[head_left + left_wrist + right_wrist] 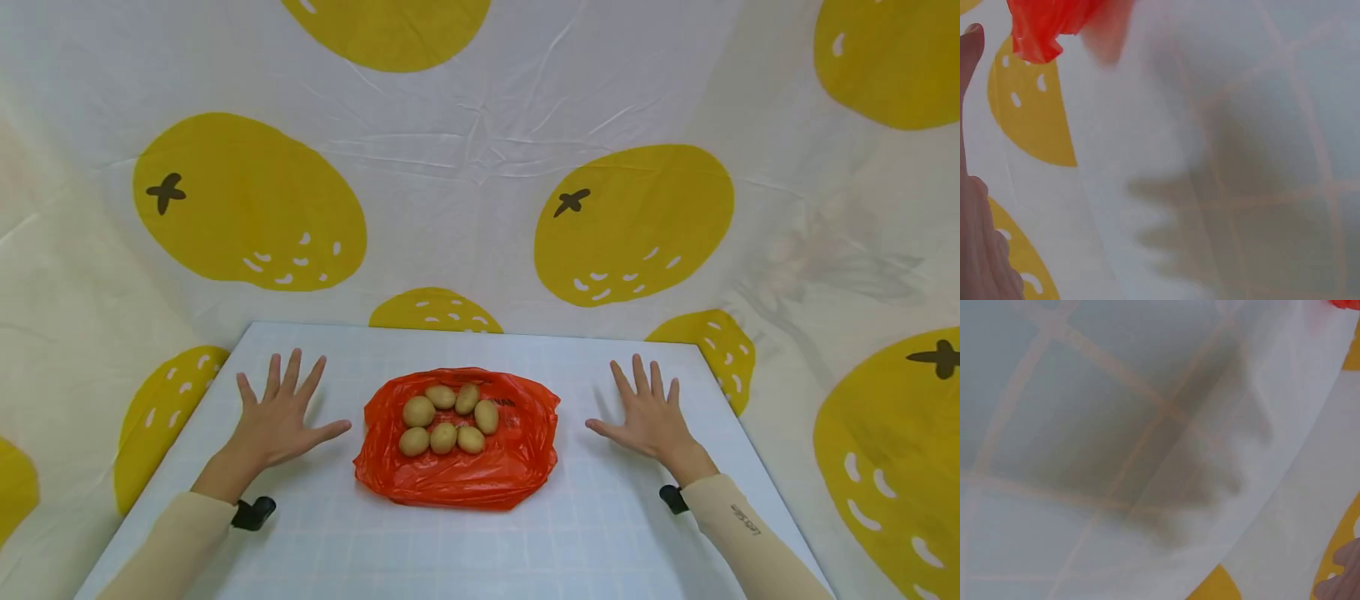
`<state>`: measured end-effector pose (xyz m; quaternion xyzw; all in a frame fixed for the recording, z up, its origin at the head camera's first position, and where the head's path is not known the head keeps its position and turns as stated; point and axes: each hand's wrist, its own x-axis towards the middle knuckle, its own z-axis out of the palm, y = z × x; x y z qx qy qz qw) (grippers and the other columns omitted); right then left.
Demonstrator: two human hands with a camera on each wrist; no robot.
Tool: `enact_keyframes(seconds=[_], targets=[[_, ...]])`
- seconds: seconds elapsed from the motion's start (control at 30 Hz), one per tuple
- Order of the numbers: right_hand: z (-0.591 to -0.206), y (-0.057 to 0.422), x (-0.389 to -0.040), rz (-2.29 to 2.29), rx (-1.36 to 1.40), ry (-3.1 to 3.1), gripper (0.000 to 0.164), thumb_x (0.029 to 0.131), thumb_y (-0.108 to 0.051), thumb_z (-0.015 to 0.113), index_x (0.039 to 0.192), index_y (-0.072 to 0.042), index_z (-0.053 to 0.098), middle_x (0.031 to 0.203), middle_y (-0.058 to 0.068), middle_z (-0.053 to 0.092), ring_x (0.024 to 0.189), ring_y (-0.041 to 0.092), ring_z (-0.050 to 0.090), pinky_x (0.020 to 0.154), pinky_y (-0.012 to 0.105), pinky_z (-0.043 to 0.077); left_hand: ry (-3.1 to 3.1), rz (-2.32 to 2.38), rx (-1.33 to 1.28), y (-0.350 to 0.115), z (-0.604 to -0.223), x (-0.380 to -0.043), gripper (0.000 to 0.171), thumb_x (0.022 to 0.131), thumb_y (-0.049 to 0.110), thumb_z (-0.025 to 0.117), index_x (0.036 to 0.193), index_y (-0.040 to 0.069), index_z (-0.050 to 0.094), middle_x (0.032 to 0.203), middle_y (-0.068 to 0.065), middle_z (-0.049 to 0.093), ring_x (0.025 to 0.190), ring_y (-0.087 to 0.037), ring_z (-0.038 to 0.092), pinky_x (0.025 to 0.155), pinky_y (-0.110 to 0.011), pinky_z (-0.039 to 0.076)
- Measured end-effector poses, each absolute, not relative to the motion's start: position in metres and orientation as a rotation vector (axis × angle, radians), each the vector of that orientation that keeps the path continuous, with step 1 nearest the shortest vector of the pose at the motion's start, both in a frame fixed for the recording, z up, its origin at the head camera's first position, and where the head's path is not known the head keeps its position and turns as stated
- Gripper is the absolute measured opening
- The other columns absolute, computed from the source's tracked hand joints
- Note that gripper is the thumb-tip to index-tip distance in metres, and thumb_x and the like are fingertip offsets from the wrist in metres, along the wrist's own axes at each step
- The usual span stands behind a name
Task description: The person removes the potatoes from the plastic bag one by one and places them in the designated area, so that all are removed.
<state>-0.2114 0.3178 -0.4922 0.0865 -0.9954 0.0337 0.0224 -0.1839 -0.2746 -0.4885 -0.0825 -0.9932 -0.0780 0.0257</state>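
Several small potatoes [443,437] lie in a rough ring on a flattened red plastic bag [480,487] in the middle of the table. To the left of the bag my left hand [275,425] hovers with fingers spread and straight, its thumb pointing at the bag. On the other side my right hand [645,421] is spread the same way, thumb toward the bag. Neither hand holds or touches anything. In the left wrist view the red bag [1050,28] shows at the top, with the hand's shadow on the table; only a bit of the right hand [1341,575] shows in its wrist view.
The white table [420,554] has a faint grid pattern. Around it hangs a pale curtain [450,208] printed with large yellow fruit, close behind the table's far edge and along both sides. Dark wrist camera mounts [255,513] sit under both wrists.
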Motion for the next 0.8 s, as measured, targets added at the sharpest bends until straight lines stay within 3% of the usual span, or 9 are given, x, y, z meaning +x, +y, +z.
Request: enact_keyframes(seconds=[0.47, 0.67, 0.8], targets=[[-0.469, 0.308, -0.22, 0.365, 0.246, -3.064, 0.119, 0.08, -0.079, 0.064, 0.166, -0.014, 0.013, 0.171, 0.026, 0.002, 0.153, 0.059, 0.001, 0.114, 0.082, 0.009, -3.067, -0.551, -0.296, -0.244, -0.472, -0.179, 0.114, 0.085, 0.076, 0.061, 0.167, 0.021, 0.005, 0.17, -0.028, 0.008, 0.151, -0.062, 0.003, 0.109, -0.087, -0.004], [-0.454, 0.296, -0.221, 0.487, 0.253, -3.046, 0.12, 0.08, -0.074, 0.07, 0.167, -0.016, 0.011, 0.172, 0.023, 0.002, 0.154, 0.057, 0.003, 0.114, 0.081, 0.014, -3.04, -0.778, -0.324, -0.233, -0.477, -0.18, 0.112, 0.086, 0.067, 0.067, 0.167, 0.023, 0.003, 0.17, -0.026, 0.013, 0.153, -0.058, 0.006, 0.108, -0.086, -0.008], [-0.446, 0.285, -0.221, 0.573, 0.266, -3.033, 0.119, 0.079, -0.069, 0.074, 0.167, -0.018, 0.012, 0.173, 0.021, 0.003, 0.154, 0.055, 0.007, 0.109, 0.082, 0.023, -2.999, -0.967, -0.341, -0.225, -0.482, -0.18, 0.108, 0.089, 0.058, 0.07, 0.167, 0.022, 0.005, 0.171, -0.02, 0.017, 0.154, -0.051, 0.016, 0.114, -0.082, 0.006]])
